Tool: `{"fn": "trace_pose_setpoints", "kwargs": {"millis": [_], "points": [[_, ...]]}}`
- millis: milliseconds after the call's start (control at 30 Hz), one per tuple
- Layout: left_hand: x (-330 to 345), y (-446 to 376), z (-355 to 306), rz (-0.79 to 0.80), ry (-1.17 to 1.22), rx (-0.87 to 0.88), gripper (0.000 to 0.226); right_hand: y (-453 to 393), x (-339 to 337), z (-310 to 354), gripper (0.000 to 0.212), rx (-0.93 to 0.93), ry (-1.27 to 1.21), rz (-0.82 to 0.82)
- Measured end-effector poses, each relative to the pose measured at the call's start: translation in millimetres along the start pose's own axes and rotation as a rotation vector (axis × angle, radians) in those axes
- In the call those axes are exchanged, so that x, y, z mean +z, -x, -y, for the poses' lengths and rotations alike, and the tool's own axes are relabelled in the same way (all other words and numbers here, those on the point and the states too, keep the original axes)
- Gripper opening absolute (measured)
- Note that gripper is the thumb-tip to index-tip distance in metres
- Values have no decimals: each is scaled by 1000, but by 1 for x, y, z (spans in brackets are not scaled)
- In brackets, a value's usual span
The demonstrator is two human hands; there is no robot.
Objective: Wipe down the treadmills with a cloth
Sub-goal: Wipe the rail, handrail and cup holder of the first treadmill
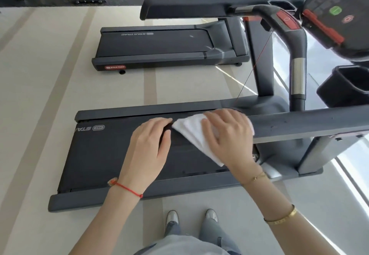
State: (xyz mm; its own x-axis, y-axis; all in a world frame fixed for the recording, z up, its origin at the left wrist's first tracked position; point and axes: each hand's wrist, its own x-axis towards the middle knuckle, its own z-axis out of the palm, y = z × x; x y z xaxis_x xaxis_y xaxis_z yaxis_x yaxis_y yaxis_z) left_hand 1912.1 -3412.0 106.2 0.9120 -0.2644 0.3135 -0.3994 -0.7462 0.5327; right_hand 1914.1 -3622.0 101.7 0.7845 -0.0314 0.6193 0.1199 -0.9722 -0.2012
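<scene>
Right hand (225,135) lies flat, fingers spread, pressing the white cloth (196,135) onto the handrail's (299,124) end — left hand (148,151) loosely open just beside it.

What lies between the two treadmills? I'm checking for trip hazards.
In the head view, only bare pale floor lies between the near treadmill and the far treadmill.

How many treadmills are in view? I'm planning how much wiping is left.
2. The near treadmill lies right before the person, the right hand pressing a white cloth on its handrail. The far treadmill stands beyond it. Others may lie outside the frame.
</scene>
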Motion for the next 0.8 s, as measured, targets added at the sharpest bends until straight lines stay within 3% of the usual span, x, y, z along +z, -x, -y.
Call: {"fn": "trace_pose_setpoints", "kwargs": {"millis": [133, 367, 533, 600, 700, 800], "points": [[23, -11, -34, -1, -113, 28, 34, 9, -6, -38, 24, -183, -85, 11], [69, -27, -93, 1, -170, 21, 35, 10, -46, -157, 28, -32, -4, 11], [94, -34, -123, -49, -222, -33, 28, -19, -58, -181, 43, 125, 64, 213], [97, -36, -126, -99, -221, -67, 27, -23, -53, -162, 43, -6, 124, 303], [98, -36, -124, -128, -202, -80, 30, -7, -49, -140, 37, -263, -16, 329], [97, -35, -122, -127, -189, -72, 30, -1, -52, -157, 42, -359, -67, 306]]}}
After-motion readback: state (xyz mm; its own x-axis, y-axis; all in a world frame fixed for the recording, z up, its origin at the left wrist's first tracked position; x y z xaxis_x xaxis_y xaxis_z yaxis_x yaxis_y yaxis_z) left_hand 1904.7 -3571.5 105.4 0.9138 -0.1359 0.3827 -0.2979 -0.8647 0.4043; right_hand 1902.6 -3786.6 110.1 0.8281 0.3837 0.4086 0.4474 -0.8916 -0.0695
